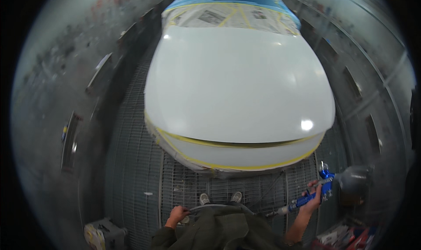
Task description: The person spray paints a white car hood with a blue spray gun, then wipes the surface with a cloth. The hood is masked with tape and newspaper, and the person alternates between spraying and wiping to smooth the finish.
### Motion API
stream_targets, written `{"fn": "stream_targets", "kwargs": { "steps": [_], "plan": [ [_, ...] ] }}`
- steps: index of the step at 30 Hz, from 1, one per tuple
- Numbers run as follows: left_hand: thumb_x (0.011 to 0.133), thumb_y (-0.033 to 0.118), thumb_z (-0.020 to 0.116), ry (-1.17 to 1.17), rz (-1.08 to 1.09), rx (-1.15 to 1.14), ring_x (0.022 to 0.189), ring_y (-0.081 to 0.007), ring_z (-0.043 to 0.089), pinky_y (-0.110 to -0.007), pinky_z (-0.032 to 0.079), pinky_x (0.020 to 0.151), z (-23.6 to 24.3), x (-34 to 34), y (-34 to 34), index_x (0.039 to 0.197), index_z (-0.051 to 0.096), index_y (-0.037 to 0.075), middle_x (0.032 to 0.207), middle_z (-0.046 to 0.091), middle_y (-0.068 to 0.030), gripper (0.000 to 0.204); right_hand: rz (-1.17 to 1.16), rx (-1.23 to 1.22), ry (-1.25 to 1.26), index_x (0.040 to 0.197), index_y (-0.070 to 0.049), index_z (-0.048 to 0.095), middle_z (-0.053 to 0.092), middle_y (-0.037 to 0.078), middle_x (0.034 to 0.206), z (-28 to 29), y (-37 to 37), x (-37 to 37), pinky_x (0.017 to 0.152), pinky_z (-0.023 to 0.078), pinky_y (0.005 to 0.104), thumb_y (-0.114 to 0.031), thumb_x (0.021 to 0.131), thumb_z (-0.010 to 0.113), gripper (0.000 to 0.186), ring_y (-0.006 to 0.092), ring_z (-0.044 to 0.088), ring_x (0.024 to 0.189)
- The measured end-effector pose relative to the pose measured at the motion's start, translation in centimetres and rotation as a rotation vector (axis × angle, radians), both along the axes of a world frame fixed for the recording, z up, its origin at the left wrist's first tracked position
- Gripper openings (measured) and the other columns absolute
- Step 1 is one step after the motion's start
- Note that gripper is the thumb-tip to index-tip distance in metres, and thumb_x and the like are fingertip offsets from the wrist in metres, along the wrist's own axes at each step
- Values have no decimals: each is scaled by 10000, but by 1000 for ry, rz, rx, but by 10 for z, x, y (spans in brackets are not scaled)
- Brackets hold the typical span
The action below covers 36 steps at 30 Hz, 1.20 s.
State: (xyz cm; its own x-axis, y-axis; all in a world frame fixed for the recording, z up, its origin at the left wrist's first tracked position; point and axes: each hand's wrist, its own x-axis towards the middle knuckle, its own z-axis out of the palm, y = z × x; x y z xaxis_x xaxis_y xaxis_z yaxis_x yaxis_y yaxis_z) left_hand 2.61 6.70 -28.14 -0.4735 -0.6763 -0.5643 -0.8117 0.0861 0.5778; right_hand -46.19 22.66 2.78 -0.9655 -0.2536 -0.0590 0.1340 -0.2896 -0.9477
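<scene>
Right hand (313, 199) held out sideways, fingers gripping a blue spray gun (326, 189); left hand (178, 214) low, fingers around a hose (204, 206), tips blurred

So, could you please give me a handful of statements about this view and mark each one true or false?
1. The right hand holds a blue spray gun. True.
2. The left hand is holding a paint can. False: it holds a gray hose.
3. Newspaper covers the whole car hood. False: the hood is uncovered and white; the newspaper lies beyond its far edge.
4. Yellow masking tape runs below the hood's near edge. True.
5. The person stands on carpet. False: the floor is metal grating.
</scene>
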Motion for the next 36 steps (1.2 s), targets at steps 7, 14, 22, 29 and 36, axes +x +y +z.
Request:
{"fn": "stream_targets", "kwargs": {
  "steps": [7, 14, 22, 29, 36],
  "plan": [
    [817, 326, 724, -17, 55, -19, 892, -347, 667, -469, 533, 801, 6, 1, 24, 982, 775, 136, 924, 724, -117, 257, 58, 43, 116, 1152, -99, 528, 560, 5, 1001, 8, -1, 2, 515, 386, 222, -308, 1022, 485, 250, 80, 530, 901],
    [878, 342, 711, -39, 72, -23, 846, -298, 668, -453, 541, 763, 17, 4, 52, 1051, 768, 129, 941, 728, -97, 281, 123, 66, 165, 1164, -94, 524, 567, -1, 1002, 19, 0, 7, 497, 397, 223, -296, 1031, 471, 247, 80, 529, 897],
    [875, 340, 718, -32, 132, -9, 845, -297, 663, -448, 541, 770, 24, 14, 75, 1034, 773, 126, 924, 728, -93, 272, 202, 71, 142, 1176, -86, 542, 582, 3, 1021, 36, -8, 28, 502, 404, 222, -293, 1038, 456, 263, 76, 535, 899],
    [888, 308, 715, -64, 197, 65, 874, -313, 654, -478, 540, 768, 27, 15, 86, 1052, 768, 132, 961, 726, -91, 247, 341, 87, 224, 1093, -99, 567, 581, 4, 964, 42, -11, 37, 493, 410, 213, -310, 1044, 448, 247, 72, 554, 890],
    [794, 344, 762, -12, 247, -6, 901, -320, 675, -469, 541, 799, 13, 21, 97, 967, 785, 144, 948, 733, -96, 265, 410, 76, 241, 1110, -78, 561, 584, 17, 970, 35, -24, 42, 479, 425, 213, -297, 1036, 467, 250, 80, 556, 891]
  ]
}}
